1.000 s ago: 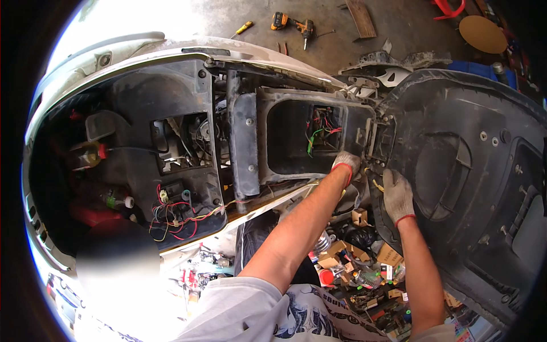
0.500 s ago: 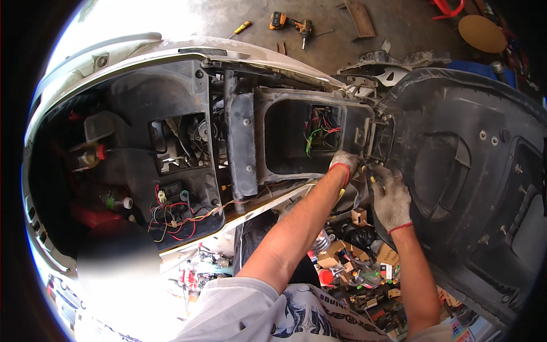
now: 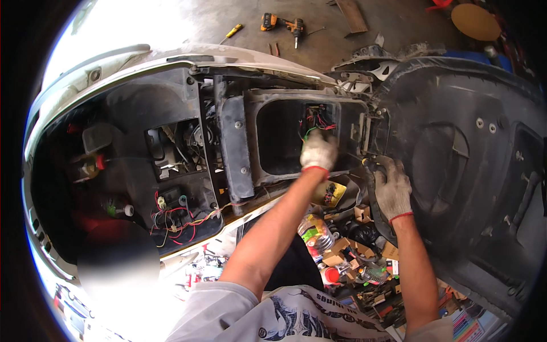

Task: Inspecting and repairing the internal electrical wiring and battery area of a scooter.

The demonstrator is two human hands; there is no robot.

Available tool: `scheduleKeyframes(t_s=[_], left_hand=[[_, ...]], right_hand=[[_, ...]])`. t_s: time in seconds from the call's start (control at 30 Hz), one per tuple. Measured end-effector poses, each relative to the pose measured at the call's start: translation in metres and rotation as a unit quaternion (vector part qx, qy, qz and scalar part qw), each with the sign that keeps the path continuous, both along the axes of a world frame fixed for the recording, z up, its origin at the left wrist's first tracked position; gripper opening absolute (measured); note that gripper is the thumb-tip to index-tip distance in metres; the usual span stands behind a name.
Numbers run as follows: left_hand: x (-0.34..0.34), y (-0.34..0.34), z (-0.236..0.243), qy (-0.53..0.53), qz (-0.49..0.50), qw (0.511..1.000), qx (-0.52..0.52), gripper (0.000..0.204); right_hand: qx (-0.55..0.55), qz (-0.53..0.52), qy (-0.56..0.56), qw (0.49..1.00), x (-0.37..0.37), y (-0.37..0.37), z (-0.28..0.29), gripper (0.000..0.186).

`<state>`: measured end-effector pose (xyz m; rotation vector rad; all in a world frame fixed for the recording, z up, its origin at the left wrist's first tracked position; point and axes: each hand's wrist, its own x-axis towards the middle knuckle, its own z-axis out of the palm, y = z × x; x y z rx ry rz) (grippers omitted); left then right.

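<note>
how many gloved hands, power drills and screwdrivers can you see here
gloved hands: 2, the left hand at the wire bundle and the right hand on the black panel
cordless drill: 1
yellow screwdriver: 1
total: 4

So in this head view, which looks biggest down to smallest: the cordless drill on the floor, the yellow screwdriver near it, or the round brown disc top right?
1. Round brown disc
2. Cordless drill
3. Yellow screwdriver
All lie far off near the rim, so only apparent size counts.

Wires point(image 3: 316, 121) inside compartment point(image 3: 279, 145), drill point(image 3: 283, 24) behind
</note>
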<state>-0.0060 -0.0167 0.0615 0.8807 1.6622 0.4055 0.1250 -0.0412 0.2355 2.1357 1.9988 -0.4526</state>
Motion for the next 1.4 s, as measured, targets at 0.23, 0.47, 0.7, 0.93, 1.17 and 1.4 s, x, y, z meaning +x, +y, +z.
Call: scheduleKeyframes(t_s=[0.23, 0.47, 0.7, 0.93, 1.17, 1.4], left_hand=[[-0.048, 0.009, -0.046, 0.139, -0.118, 0.979, -0.088, 0.049], [-0.041, 0.004, -0.076, 0.128, -0.091, 0.987, -0.047, 0.041], [-0.032, 0.006, -0.059, -0.055, -0.216, 0.973, -0.054, 0.029], [-0.002, 0.014, -0.066, 0.077, -0.323, 0.943, -0.032, 0.035], [0.019, 0.003, -0.109, 0.14, -0.364, 0.921, 0.003, 0.032], [0.021, 0.009, -0.105, 0.152, -0.379, 0.912, -0.036, 0.034]], right_hand=[[0.012, -0.031, 0.006, 0.999, 0.001, -0.002, -0.003, 0.029], [0.037, 0.005, -0.014, 0.999, 0.008, -0.011, -0.007, 0.029], [0.048, -0.012, -0.001, 0.999, 0.019, -0.01, -0.009, 0.03], [0.042, -0.037, 0.013, 0.998, 0.016, -0.007, -0.008, 0.031], [0.04, -0.055, 0.043, 0.997, 0.013, -0.003, -0.009, 0.029], [0.031, -0.059, 0.026, 0.997, 0.015, 0.001, -0.009, 0.024]])
